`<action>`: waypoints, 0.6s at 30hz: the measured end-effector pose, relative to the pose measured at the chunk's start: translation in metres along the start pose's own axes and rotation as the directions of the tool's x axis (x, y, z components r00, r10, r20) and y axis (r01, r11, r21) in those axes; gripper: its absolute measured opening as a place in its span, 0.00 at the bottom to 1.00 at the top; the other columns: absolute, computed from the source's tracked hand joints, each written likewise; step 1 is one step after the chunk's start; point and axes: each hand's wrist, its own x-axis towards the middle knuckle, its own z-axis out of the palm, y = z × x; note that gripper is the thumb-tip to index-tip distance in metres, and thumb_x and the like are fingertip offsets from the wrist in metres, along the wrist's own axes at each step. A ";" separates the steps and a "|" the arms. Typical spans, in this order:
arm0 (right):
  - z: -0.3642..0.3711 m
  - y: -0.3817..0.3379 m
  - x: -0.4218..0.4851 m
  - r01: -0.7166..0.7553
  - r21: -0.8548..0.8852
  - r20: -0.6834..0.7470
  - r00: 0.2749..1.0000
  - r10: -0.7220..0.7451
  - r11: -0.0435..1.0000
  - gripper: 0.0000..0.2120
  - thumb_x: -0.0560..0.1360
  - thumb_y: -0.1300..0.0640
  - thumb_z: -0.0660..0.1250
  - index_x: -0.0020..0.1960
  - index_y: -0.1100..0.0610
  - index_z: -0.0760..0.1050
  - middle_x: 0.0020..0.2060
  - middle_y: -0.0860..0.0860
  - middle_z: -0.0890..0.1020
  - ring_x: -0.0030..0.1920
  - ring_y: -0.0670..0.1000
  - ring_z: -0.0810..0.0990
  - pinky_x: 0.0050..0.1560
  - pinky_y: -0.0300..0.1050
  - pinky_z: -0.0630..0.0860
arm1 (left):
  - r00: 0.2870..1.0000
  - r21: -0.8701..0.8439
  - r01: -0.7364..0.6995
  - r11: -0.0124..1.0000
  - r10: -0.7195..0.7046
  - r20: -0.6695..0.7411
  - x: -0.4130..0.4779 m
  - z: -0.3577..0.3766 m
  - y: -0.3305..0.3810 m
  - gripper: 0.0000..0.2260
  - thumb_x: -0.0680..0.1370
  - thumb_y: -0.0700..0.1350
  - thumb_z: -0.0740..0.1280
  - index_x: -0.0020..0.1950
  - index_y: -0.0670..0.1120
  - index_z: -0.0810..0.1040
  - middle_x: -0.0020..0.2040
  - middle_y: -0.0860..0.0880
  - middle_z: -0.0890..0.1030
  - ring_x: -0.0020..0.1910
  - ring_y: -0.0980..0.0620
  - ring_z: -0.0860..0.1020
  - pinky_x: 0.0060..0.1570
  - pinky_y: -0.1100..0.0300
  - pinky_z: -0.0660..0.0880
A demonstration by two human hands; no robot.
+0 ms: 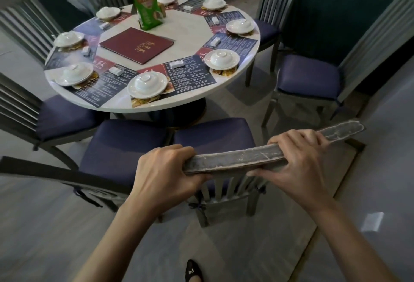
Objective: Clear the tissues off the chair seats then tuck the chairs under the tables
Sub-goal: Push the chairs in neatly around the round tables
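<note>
Before round table (190,35) | hands curled round scuffed, curved chair rail (235,157): left hand (165,174), right hand (298,169) | padded purple seat (212,139)

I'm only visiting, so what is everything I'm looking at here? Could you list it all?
Round table: one, white, centre.
Plates with upturned bowls: eight, white, round the table's edge.
Placemats: printed dark blue and red, one under each plate.
Menu: one, maroon, table's middle.
Card stand: one, green, behind the menu.
Chairs: about eight, grey frames, dark blue seats, round the table.
Nearest chair: one of those, its worn top rail held.
Shoe: one, black, bottom edge.
Left grip: bare hand, holds the rail's left end.
Right grip: bare hand, holds the rail further right.
</note>
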 end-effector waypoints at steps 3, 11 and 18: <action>0.002 0.006 0.008 0.014 -0.009 -0.001 1.000 -0.014 1.000 0.32 0.60 0.24 0.64 0.42 0.53 0.76 0.39 0.47 0.76 0.47 0.53 0.73 0.53 0.52 0.61 | 0.999 0.002 -0.031 1.000 0.031 -0.034 0.008 0.000 0.000 0.19 0.66 0.68 0.63 0.38 0.53 0.78 0.31 0.55 0.75 0.30 0.56 0.74 0.26 0.57 0.69; 0.006 0.019 0.019 0.043 -0.005 -0.004 0.999 -0.043 0.999 0.33 0.61 0.25 0.65 0.44 0.54 0.76 0.41 0.48 0.77 0.48 0.52 0.71 0.53 0.51 0.61 | 0.992 0.153 -0.096 0.984 0.108 -0.068 0.024 0.008 0.012 0.19 0.66 0.67 0.65 0.36 0.52 0.66 0.30 0.54 0.73 0.28 0.51 0.74 0.27 0.60 0.59; 0.007 0.044 0.020 0.052 0.030 0.033 0.998 -0.053 0.998 0.33 0.62 0.24 0.64 0.45 0.54 0.76 0.42 0.49 0.77 0.48 0.52 0.71 0.54 0.52 0.62 | 0.984 0.168 -0.061 0.984 0.087 -0.154 0.033 0.033 0.047 0.19 0.67 0.68 0.61 0.38 0.52 0.72 0.30 0.54 0.75 0.29 0.52 0.74 0.31 0.58 0.65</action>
